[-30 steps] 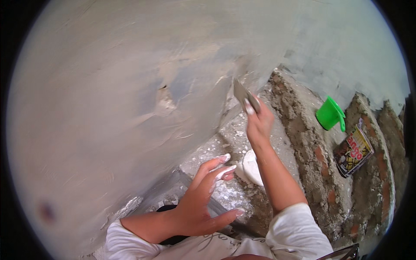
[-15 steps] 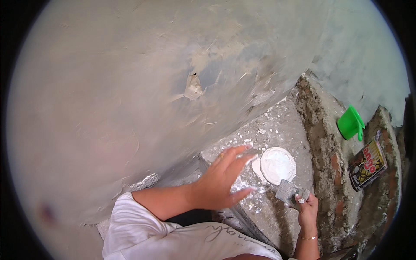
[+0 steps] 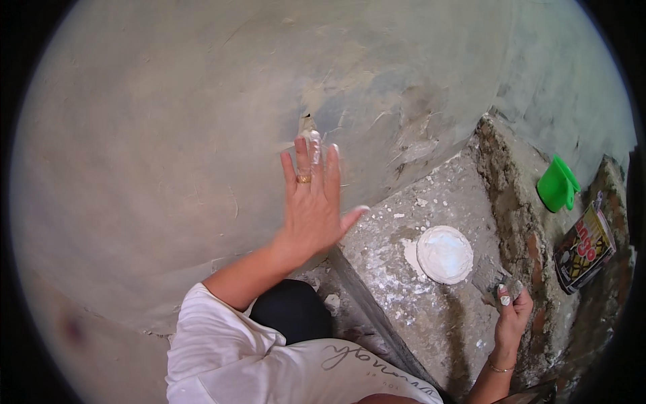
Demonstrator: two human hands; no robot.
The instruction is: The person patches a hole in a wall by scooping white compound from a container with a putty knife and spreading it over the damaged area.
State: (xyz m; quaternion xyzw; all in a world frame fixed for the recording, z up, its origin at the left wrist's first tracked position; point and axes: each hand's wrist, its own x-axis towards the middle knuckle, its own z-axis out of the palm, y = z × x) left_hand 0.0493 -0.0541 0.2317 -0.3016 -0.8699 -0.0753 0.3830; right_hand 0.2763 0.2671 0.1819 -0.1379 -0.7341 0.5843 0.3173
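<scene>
My left hand (image 3: pixel 309 209) is raised with its fingers spread over the grey plastered wall (image 3: pixel 182 141). White paste coats some fingertips, and a gold ring is on one finger. Just above those fingertips is a small chipped patch (image 3: pixel 307 124) with a dark hole, partly covered by the hand. Whether the fingers touch the wall, I cannot tell. At the lower right my right hand (image 3: pixel 513 310) grips a flat grey scraper (image 3: pixel 491 277) smeared with paste. Left of its blade, a round container (image 3: pixel 445 255) of white paste rests on the rough concrete ledge (image 3: pixel 410 330).
Rough steps (image 3: pixel 515 195) with exposed brick rise on the right. A green plastic mug (image 3: pixel 558 184) and a dark printed packet (image 3: pixel 585 249) lie on them. White crumbs and spills surround the container. My dark-clad knee (image 3: pixel 293 313) is below my left forearm.
My left hand has moved up and left from beside the paste container to the chipped patch on the wall. My right hand, still holding the scraper, has shifted right, away from the container.
</scene>
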